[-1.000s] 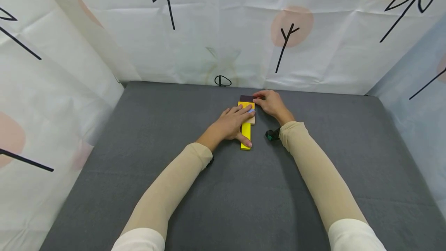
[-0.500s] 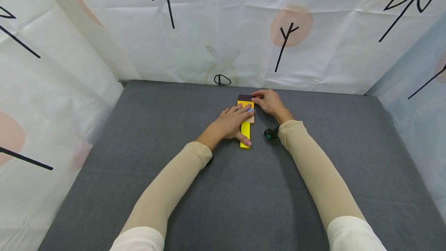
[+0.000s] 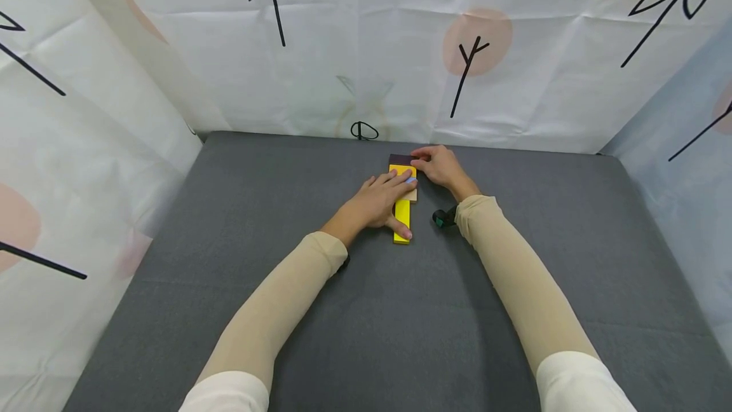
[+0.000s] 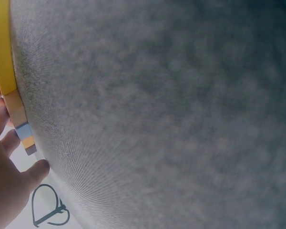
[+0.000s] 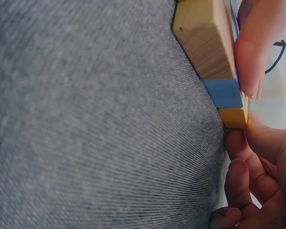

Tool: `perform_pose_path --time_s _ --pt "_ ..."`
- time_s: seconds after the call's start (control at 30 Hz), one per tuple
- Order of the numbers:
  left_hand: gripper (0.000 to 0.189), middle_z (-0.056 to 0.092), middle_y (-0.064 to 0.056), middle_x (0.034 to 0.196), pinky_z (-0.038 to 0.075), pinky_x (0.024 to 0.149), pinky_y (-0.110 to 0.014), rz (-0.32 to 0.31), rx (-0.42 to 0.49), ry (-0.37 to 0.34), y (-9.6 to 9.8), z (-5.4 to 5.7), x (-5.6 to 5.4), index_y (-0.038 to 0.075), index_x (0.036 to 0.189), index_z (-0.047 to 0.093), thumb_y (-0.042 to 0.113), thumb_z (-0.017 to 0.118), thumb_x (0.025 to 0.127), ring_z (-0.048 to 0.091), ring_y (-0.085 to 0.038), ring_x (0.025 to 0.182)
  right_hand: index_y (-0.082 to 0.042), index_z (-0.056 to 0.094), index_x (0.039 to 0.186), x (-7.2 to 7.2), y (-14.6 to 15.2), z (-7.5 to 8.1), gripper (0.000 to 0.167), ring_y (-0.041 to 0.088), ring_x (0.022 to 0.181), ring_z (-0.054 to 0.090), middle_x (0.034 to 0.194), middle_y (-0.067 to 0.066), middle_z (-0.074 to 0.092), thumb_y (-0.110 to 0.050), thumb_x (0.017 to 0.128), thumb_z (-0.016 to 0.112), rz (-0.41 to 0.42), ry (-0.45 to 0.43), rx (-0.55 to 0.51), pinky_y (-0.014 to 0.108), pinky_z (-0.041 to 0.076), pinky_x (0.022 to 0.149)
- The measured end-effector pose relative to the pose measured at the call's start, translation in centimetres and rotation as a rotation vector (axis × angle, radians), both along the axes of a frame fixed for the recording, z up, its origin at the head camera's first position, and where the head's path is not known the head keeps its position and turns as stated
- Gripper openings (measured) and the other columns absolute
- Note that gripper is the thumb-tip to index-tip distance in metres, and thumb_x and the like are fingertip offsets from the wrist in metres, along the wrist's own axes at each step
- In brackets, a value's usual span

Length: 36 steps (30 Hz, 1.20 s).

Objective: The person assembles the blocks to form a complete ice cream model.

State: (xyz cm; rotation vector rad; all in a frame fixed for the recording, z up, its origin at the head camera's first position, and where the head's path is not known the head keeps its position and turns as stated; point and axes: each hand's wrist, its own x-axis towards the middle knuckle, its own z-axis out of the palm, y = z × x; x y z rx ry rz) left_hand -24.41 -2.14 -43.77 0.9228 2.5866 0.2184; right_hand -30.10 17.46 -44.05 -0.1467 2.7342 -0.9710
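A row of wooden blocks lies on the grey cloth: a long yellow block [image 3: 402, 213] nearest me, then a plain wood block [image 5: 205, 43], a blue block [image 5: 224, 93], a short yellow block [image 5: 234, 117] and a dark brown block [image 3: 401, 159] farthest away. My left hand [image 3: 374, 202] rests flat over the middle blocks, fingers spread, its thumb across the long yellow one. At the far end, my right hand [image 3: 443, 167] pinches the right end of the dark block between thumb and fingers; that end is hidden behind them in the right wrist view.
The grey cloth-covered table [image 3: 320, 323] spreads around the blocks. Close behind them stands a white fabric backdrop [image 3: 320, 81] with plant drawings, and more fabric hangs at both sides. A dark wrist camera [image 3: 443, 218] sits under the right wrist.
Both hands and the blocks stay where they were; the whole view has only shifted slightly.
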Motion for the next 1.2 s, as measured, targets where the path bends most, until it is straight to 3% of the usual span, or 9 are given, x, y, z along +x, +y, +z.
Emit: perform_pose_path --time_s 0.93,1.2 --pt "0.12 0.005 0.004 0.175 0.01 0.13 -0.058 -0.017 -0.032 0.057 0.2 0.1 1.0 0.02 0.166 0.01 0.08 0.065 0.077 0.002 -0.023 0.163 -0.011 0.06 0.144 0.3 0.5 -0.1 0.04 0.034 0.116 0.063 0.135 0.02 0.066 -0.021 0.106 0.058 0.06 0.057 0.052 0.048 0.052 0.1" --pt "0.114 0.011 0.002 0.174 0.011 0.13 -0.059 -0.062 -0.035 0.127 0.1 0.5 1.6 0.018 0.166 0.013 0.078 0.062 0.082 0.007 -0.025 0.163 -0.009 0.054 0.149 0.4 0.7 0.0 0.045 0.026 0.089 0.059 0.126 0.019 0.069 -0.022 0.106 0.057 0.091 0.068 0.069 0.035 0.047 0.079"
